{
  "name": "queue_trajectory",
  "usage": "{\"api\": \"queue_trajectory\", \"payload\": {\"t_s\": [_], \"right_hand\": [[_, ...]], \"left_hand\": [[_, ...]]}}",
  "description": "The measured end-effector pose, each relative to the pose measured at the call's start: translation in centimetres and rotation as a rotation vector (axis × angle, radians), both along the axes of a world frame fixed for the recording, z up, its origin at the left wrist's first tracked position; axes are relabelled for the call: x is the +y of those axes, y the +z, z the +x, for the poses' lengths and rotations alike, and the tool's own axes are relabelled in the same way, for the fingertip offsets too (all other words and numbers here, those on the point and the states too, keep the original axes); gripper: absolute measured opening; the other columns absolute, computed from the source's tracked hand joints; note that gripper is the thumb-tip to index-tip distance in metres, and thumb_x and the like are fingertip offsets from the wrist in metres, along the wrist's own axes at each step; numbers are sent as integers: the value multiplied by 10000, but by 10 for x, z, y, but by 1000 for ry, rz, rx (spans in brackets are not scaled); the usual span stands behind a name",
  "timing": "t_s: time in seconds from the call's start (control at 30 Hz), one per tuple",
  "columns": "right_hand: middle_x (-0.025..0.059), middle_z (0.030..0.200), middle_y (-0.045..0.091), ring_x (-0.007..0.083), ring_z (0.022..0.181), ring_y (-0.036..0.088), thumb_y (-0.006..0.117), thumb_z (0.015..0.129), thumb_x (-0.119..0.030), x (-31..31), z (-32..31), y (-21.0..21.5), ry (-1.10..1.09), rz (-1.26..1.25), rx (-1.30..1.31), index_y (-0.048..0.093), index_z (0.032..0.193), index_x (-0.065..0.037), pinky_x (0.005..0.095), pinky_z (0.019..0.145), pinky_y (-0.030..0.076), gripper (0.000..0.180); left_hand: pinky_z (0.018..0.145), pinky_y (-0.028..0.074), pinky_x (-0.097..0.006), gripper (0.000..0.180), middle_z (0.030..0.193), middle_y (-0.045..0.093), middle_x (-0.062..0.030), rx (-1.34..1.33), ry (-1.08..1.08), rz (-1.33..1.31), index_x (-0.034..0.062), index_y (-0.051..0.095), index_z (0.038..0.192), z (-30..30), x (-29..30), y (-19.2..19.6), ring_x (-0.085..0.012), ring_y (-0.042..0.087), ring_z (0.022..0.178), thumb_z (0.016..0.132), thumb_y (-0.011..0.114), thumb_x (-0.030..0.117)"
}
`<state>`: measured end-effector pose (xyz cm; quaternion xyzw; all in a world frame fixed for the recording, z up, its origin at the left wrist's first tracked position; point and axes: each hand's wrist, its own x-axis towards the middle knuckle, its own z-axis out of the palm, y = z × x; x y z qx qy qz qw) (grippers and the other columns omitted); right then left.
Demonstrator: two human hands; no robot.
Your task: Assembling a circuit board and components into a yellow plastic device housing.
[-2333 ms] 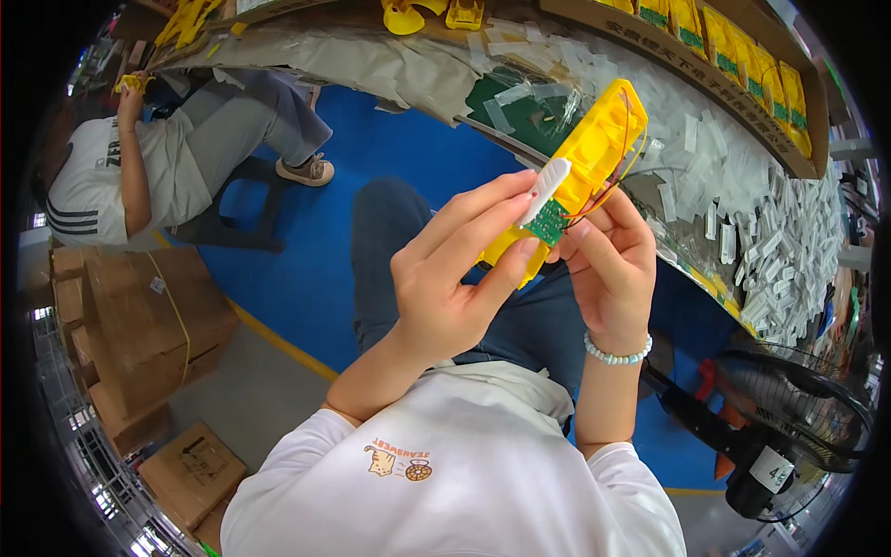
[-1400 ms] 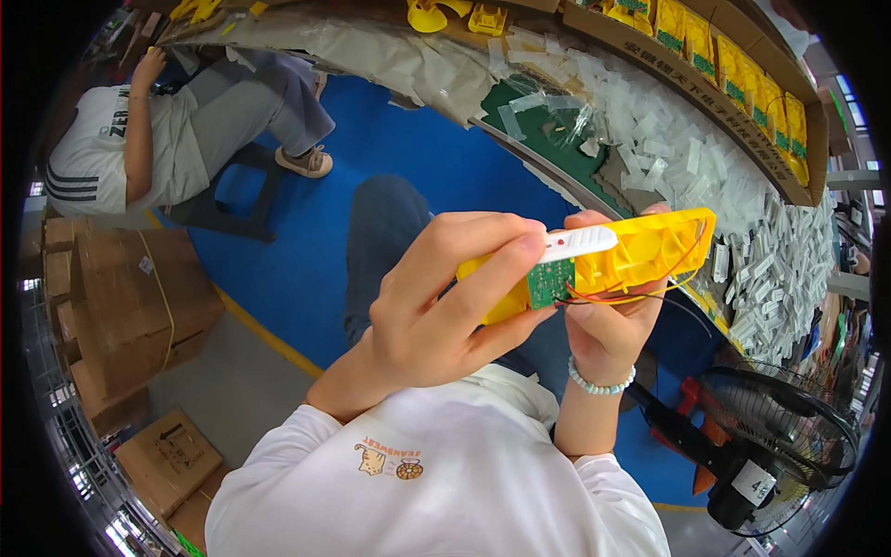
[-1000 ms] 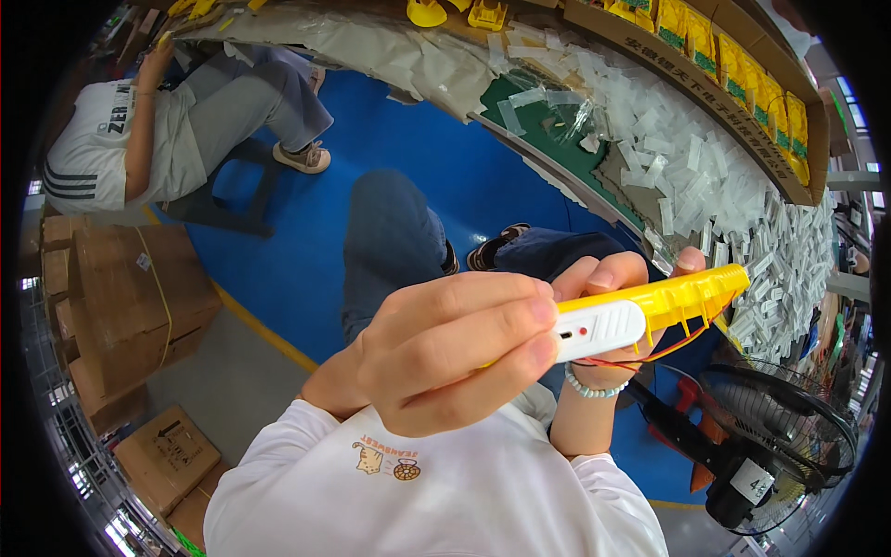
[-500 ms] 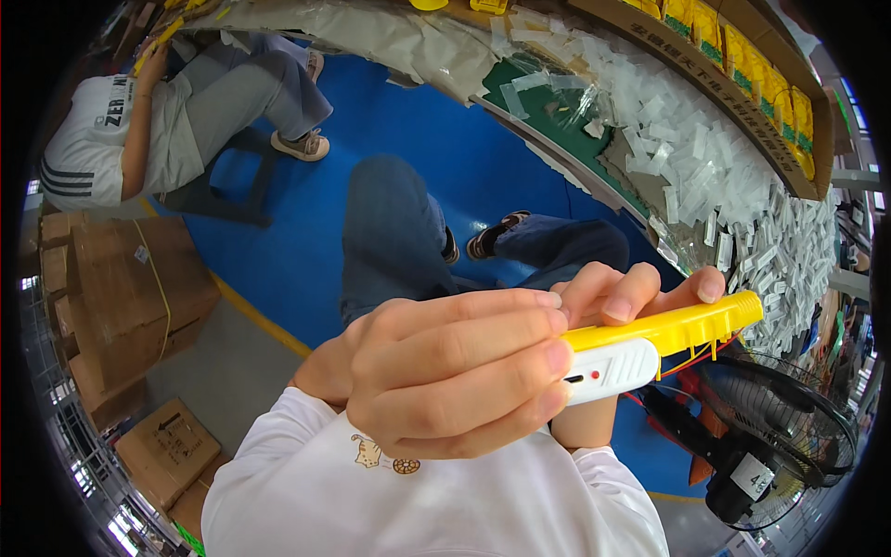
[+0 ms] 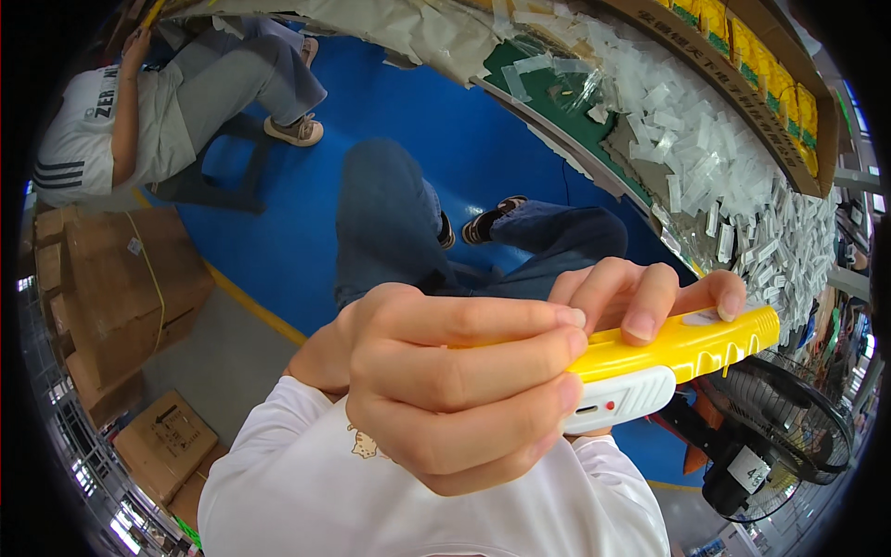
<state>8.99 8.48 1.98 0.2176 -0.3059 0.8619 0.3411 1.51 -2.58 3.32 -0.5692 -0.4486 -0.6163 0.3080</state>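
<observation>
I hold a yellow plastic casing (image 5: 691,343) close to the camera, seen edge-on and lying almost level. My left hand (image 5: 445,390) wraps around its near end and also grips a small white part (image 5: 622,401) with a slot and a red dot, pressed against the casing's underside. My right hand (image 5: 640,297) holds the casing from behind, its fingers curled over the top edge. The near end of the casing is hidden by my left fingers.
A workbench (image 5: 640,176) covered with heaps of small clear bags curves along the upper right. A black fan (image 5: 780,446) stands at lower right. Cardboard boxes (image 5: 121,297) are stacked at left. A seated person (image 5: 139,111) is at upper left on the blue floor.
The yellow casing turned from face-on and tilted upright to edge-on and level, and came closer to the camera. A green circuit board seen on it earlier no longer shows.
</observation>
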Motion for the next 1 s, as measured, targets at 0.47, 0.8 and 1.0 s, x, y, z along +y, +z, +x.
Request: {"api": "queue_trajectory", "payload": {"t_s": [0.47,0.8,1.0], "right_hand": [[239,1227,490,307,1073,572,769,647,-39,19,13,-12,-129,-38,-652,234,1386,-64,385,922,485,913],[109,1249,482,270,1164,518,776,606,23,20,16,-14,-99,-85,-736,307,1360,-11,391,987,437,889],[228,1116,551,267,1005,600,807,660,-160,22,16,-16,-156,56,-708,261,1385,-9,349,900,487,920]], "left_hand": [[766,492,-318,467,1067,570,-150,-597,-165,-501,-27,567,1158,-17,-11,-10,-261,605,889,763,727,162],[721,505,-275,237,968,640,-158,-678,-68,-588,-61,644,1008,-14,-15,4,-208,627,843,775,605,-47],[641,513,-258,229,888,660,-142,-517,7,-581,-46,673,966,-14,-16,8,-204,643,755,741,658,-88]]}}
